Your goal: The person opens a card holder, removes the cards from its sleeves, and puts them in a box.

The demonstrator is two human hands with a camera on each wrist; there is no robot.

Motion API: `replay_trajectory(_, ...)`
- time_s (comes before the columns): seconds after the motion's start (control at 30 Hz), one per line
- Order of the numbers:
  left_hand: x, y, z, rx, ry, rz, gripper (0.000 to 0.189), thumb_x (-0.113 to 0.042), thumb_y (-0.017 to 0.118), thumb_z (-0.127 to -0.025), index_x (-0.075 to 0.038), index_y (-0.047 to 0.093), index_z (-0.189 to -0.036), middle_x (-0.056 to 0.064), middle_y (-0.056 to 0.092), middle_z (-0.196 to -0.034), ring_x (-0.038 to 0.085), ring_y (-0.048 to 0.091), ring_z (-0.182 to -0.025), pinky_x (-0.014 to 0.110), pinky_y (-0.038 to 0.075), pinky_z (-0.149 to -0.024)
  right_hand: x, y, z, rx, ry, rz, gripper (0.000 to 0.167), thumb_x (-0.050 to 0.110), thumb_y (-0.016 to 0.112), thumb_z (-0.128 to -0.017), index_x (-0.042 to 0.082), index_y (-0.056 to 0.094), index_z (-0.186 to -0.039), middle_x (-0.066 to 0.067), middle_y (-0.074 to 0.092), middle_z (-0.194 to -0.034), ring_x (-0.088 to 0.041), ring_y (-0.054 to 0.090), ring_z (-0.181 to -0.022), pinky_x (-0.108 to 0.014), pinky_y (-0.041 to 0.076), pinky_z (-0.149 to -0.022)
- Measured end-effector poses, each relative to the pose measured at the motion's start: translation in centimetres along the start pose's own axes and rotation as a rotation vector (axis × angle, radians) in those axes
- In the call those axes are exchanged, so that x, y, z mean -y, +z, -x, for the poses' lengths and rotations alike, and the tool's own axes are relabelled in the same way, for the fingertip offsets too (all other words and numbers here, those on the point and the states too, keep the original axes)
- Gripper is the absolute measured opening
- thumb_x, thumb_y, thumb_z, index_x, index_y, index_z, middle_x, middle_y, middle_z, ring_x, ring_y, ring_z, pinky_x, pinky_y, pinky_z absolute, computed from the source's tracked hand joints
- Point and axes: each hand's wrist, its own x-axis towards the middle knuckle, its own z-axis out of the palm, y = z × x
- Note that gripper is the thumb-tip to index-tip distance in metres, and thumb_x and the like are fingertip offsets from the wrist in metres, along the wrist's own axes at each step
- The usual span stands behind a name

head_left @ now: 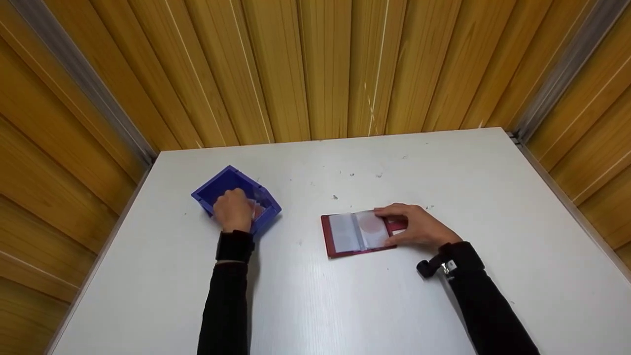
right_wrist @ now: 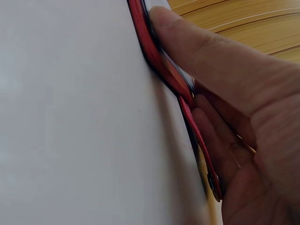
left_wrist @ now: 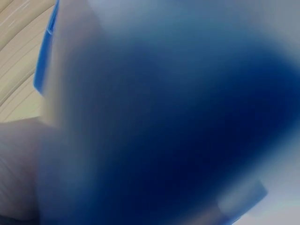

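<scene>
A small red album (head_left: 362,233) lies open on the white table, showing clear plastic pocket pages. A pale pinkish round shape shows through its right page. My right hand (head_left: 419,226) grips the album's right side, thumb at the near corner and fingers at the far edge. In the right wrist view, the thumb presses on the pages above the red cover (right_wrist: 171,77), and a red strap (right_wrist: 200,140) with a snap hangs beside the fingers. My left hand (head_left: 233,211) reaches down into a blue plastic bin (head_left: 224,177); its fingertips are hidden there. Small reddish and clear flat pieces (head_left: 257,210) lie beside it.
The white tabletop (head_left: 315,305) has a few dark scuffs beyond the album. Yellow wood-look panels (head_left: 325,69) stand behind and at both sides. Blurred blue fills most of the left wrist view.
</scene>
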Motion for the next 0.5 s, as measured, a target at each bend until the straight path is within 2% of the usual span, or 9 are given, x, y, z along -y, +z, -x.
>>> replay_trajectory(0.2, 0.09, 0.40, -0.01, 0.000, -0.005, -0.043, 0.022, -0.011, 0.070, -0.092, 0.006, 0.077, -0.105, 0.026, 0.076, -0.100, 0.038, 0.075, -0.089, 0.050, 0.060, -0.075, 0.02, 0.09, -0.03, 0.003, 0.003, -0.007, 0.074, 0.039, 0.094, -0.074, 0.028, 0.065, -0.141, 0.005, 0.062, -0.143, -0.018, 0.054, -0.128, -0.034, 0.045, -0.109)
replay_trajectory(0.4, -0.08, 0.55, -0.04, -0.001, -0.022, -0.035, 0.027, -0.017, 0.073, -0.093, 0.006, 0.077, -0.106, 0.025, 0.076, -0.098, 0.036, 0.075, -0.086, 0.049, 0.060, -0.072, -0.07, 0.05, 0.04, 0.003, 0.001, -0.008, 0.074, 0.039, 0.094, -0.074, 0.029, 0.064, -0.141, 0.005, 0.061, -0.144, -0.018, 0.055, -0.127, -0.032, 0.045, -0.108)
replay_trajectory(0.5, -0.14, 0.58, -0.07, -0.013, -0.023, -0.027, 0.025, -0.015, 0.072, -0.093, 0.006, 0.077, -0.106, 0.025, 0.076, -0.099, 0.037, 0.075, -0.087, 0.049, 0.061, -0.073, -0.12, 0.01, 0.04, 0.004, -0.001, -0.011, 0.073, 0.038, 0.094, -0.074, 0.028, 0.065, -0.141, 0.005, 0.062, -0.143, -0.018, 0.055, -0.128, -0.029, 0.045, -0.108)
